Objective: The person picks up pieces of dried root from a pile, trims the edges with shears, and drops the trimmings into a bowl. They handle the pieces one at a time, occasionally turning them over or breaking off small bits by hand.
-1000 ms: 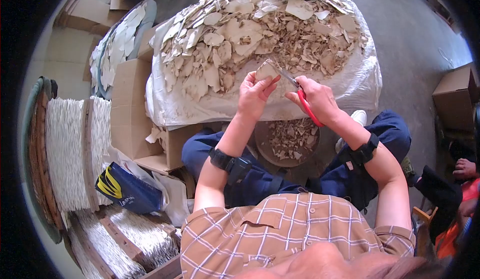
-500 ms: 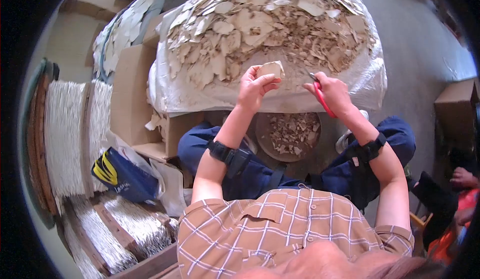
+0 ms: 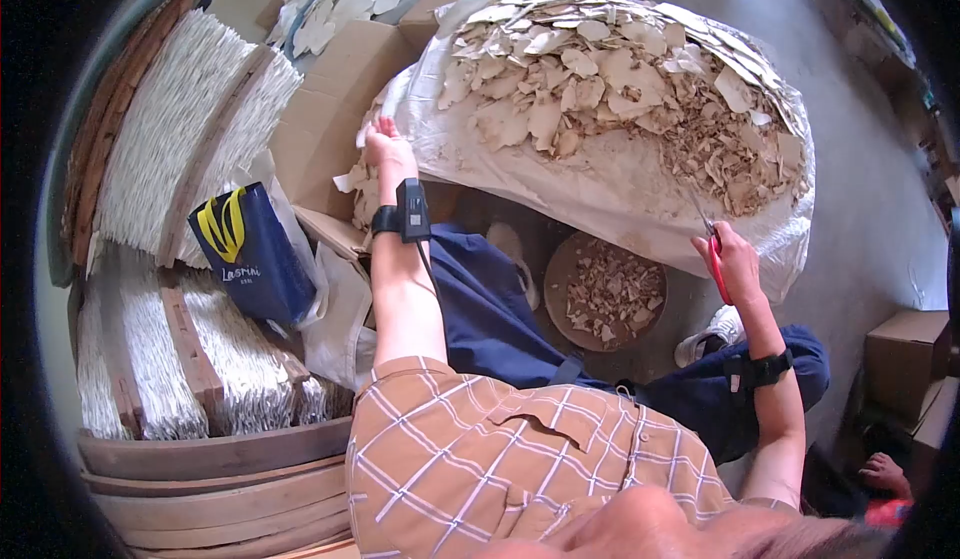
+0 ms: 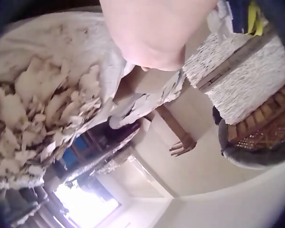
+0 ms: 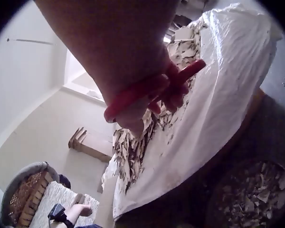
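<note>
Red-handled scissors (image 3: 717,267) are gripped in my right hand (image 3: 740,264), over the near right part of the white sheet (image 3: 600,214), their metal blades pointing toward the pile of pale flat pieces (image 3: 625,79). The right wrist view shows the red handles (image 5: 137,97) around the fingers of the dim right hand (image 5: 142,107). My left hand (image 3: 388,146) is stretched out over the cardboard box (image 3: 335,109) left of the sheet, fingers loosely bent. No piece is plainly visible in it. In the left wrist view its fingers are hidden behind the heel of the hand (image 4: 152,42).
A round basin of fragments (image 3: 606,294) stands on the floor between the legs. Stacked pale sheets (image 3: 170,129) and a blue bag (image 3: 255,259) are at the left. Another person's hand (image 3: 885,474) shows at lower right, near cardboard boxes (image 3: 905,359).
My left hand has moved left from the sheet to the box, and the pale piece it pinched is no longer visible there. My right hand still holds the scissors, lower and farther right. The view has turned left.
</note>
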Demonstrator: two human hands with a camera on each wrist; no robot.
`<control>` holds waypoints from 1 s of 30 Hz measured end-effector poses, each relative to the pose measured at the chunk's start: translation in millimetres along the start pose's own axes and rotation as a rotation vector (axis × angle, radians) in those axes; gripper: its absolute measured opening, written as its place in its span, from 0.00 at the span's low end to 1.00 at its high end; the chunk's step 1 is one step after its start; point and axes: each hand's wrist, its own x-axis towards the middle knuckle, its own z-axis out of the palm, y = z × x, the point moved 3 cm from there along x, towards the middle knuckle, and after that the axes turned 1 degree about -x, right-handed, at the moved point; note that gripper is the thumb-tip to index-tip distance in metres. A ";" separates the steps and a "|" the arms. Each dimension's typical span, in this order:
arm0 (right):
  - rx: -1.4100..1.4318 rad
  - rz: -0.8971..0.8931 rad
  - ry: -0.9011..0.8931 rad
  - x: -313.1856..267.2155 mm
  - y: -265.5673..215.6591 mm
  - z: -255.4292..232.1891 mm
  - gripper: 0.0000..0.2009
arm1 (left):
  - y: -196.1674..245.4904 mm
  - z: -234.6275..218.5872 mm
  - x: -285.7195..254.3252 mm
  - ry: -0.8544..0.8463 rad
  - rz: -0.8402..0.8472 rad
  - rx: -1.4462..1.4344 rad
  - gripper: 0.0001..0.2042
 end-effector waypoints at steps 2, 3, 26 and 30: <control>-0.012 -0.007 0.047 -2.4 -1.8 -3.9 0.18 | 4.6 -43.9 63.6 -0.370 0.312 0.533 0.11; -0.090 -0.027 0.038 -3.0 -8.3 -7.8 0.17 | -18.7 -63.6 104.9 -0.298 0.358 0.555 0.14; -0.099 0.036 -0.149 -53.7 -6.0 -42.1 0.17 | -165.8 -12.9 -325.1 -2.243 0.721 1.175 0.15; 0.185 0.127 0.006 -71.4 25.6 -27.5 0.21 | -190.0 1.6 -336.3 -2.116 0.672 1.074 0.14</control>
